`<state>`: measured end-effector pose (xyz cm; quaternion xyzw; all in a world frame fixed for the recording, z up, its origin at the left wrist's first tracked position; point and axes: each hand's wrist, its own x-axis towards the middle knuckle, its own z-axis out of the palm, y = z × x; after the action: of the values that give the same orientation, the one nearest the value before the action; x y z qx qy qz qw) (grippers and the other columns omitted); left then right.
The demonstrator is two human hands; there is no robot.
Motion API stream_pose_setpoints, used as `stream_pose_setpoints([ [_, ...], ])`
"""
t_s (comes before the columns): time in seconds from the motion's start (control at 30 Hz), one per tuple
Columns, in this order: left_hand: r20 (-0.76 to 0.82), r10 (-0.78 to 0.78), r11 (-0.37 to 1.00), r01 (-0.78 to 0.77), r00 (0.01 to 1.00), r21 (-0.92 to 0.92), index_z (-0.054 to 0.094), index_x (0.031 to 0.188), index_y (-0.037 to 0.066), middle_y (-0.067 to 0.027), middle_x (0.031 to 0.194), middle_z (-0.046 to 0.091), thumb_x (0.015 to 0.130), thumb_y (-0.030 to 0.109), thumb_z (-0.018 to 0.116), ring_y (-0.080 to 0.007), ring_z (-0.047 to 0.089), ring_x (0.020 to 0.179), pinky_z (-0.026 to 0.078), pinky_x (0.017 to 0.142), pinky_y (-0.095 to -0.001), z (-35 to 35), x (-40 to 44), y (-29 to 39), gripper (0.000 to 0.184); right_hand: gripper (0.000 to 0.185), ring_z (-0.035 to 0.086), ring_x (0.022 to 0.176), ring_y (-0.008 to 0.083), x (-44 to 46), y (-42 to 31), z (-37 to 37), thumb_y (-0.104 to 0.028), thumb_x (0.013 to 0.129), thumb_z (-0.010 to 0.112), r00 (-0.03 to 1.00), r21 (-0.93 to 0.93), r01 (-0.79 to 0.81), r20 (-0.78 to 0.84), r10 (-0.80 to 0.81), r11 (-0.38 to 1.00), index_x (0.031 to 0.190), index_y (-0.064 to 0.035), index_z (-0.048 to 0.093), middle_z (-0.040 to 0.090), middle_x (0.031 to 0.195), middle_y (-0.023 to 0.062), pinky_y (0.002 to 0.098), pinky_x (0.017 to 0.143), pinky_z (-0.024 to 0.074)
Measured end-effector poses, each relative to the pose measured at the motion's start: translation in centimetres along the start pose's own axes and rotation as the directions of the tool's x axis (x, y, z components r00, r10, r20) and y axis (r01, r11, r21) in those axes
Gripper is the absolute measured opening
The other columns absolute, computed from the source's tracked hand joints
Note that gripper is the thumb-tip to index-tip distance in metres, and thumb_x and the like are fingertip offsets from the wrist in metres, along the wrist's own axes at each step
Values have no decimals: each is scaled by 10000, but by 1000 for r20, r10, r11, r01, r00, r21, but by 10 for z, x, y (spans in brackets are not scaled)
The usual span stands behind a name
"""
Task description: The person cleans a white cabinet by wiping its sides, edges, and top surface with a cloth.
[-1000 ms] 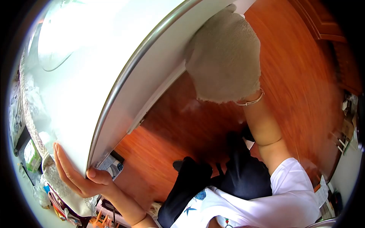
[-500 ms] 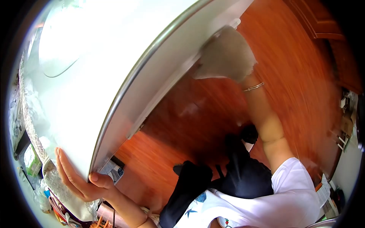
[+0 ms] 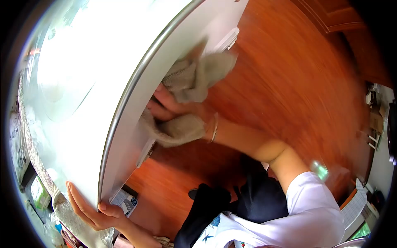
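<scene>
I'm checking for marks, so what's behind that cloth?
Behind the cloth: pale side panel and reddish floor. The right hand shows between its folds. Marks on the covered patch can't be seen.

Reddish wood floor (image 3: 273, 78), seemingly bearing a dark shoe (image 3: 192, 193)

This looks like a home: reddish wood floor (image 3: 264, 82) through the middle, panelled wooden cabinet (image 3: 326, 14) at one o'clock, lace-edged cloth (image 3: 78, 219) at seven.

A grey-beige cloth (image 3: 213, 70), slightly blurred, lies crumpled in loose folds against the pale side of a large white unit (image 3: 78, 136). A silver trim edges the unit.
</scene>
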<state>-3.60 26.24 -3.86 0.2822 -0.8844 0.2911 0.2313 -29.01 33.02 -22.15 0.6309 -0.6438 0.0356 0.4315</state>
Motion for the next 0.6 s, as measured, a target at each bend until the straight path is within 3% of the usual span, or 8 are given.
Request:
stream_pose_setpoints([
  [0.1, 16, 7, 1000, -7, 1000, -17, 611, 1157, -41, -187, 1130, 636, 1016, 401, 237, -324, 634, 1024, 515, 877, -396, -2, -2, -3, 597, 200, 577, 828, 173, -20, 21, 23, -283, 869, 581, 983, 382, -163, 139, 118, 910, 925, -92, 599, 605, 935, 56, 313, 704, 481],
  [0.23, 14, -14, 1000, 14, 1000, -14, 616, 1149, -38, -186, 1125, 638, 1013, 404, 239, -325, 633, 1027, 518, 874, -401, 0, -3, -2, 597, 198, 574, 837, 188, -55, 66, 84, -281, 858, 581, 772, 280, -590, 471, 427, 757, 931, -98, 605, 602, 957, 62, 325, 714, 477],
  [0.33, -19, -25, 1000, 24, 1000, -20, 619, 1140, -44, -188, 1100, 647, 1004, 412, 255, -326, 637, 1015, 518, 868, -400, 3, -3, 0, 598, 199, 572, 843, 200, -69, 71, 112, -280, 850, 581, 574, 229, -795, 585, 573, 562, 936, -103, 609, 599, 973, 67, 334, 721, 474],
  [0.5, -7, -23, 1000, 23, 1000, -7, 602, 1137, -67, -230, 1088, 625, 982, 428, 271, -361, 643, 975, 547, 815, -425, 1, -1, -2, 615, 201, 569, 854, 220, -80, 28, 96, -279, 837, 582, 425, 379, -894, 547, 721, 239, 944, -111, 617, 595, 1000, 74, 349, 733, 470],
  [0.6, 6, -29, 998, 30, 1000, -57, 597, 1143, -70, -237, 1095, 619, 974, 424, 294, -372, 637, 984, 538, 829, -438, 1, -1, -2, 604, 204, 566, 861, 232, -82, 21, 85, -277, 829, 582, 389, 460, -879, 534, 751, 128, 948, -116, 621, 593, 1016, 79, 358, 740, 467],
])
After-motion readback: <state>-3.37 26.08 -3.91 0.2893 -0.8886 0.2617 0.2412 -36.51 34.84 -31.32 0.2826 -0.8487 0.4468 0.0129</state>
